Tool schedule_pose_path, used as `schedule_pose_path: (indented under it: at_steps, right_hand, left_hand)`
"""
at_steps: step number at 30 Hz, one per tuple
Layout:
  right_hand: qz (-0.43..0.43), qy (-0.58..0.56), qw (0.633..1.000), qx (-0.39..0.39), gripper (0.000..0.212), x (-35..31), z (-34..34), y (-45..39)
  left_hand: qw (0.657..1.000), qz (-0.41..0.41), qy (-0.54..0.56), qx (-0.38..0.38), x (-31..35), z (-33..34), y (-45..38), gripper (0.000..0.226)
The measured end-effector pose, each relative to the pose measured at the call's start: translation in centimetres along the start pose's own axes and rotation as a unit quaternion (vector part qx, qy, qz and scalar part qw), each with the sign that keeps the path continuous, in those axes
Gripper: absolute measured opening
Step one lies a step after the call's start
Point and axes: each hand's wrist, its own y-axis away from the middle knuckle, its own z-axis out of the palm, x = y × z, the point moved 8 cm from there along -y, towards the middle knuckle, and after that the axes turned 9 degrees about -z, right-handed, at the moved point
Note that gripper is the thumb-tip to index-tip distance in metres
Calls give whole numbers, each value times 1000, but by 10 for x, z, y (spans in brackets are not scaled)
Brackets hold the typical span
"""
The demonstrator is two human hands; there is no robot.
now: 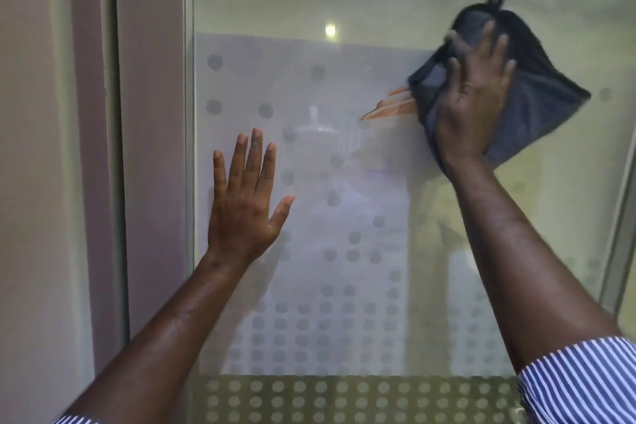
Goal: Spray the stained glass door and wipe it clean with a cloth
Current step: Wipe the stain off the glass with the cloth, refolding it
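Head view: wiping stage under way; no spray bottle visible. Right hand (476, 96) presses a dark cloth (537, 93) flat against the glass door (344, 182) near its upper right edge. Left hand (242, 206), fingers spread, holds nothing, braces lower left. Lower panel apparently unwiped.
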Motion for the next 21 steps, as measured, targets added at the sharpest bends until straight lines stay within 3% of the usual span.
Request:
schedule_pose_path:
  at_steps: [6,9,11,14,17,21]
  right_hand:
    - [-269,-41,957,-96,39,-120,42,35]
    - [-322,-78,928,-169,45,-127,46,76]
    - [-354,-50,910,-212,62,-109,40,100]
    - [-323,38,924,-200,82,-57,18,103]
    - [-220,166,948,-160,67,-9,-2,81]
    - [-93,167,975,-117,61,-5,1,40]
  left_hand:
    - [1000,2,17,3,-2,-2,0,76]
    - [1000,1,28,5,-3,-4,-1,74]
    - [1000,2,27,5,-3,-4,-1,73]
    - [1000,0,26,3,-3,-4,-1,73]
    - [1000,-1,24,3,-2,-4,-1,73]
    - [1000,-4,18,-3,-2,-3,-1,74]
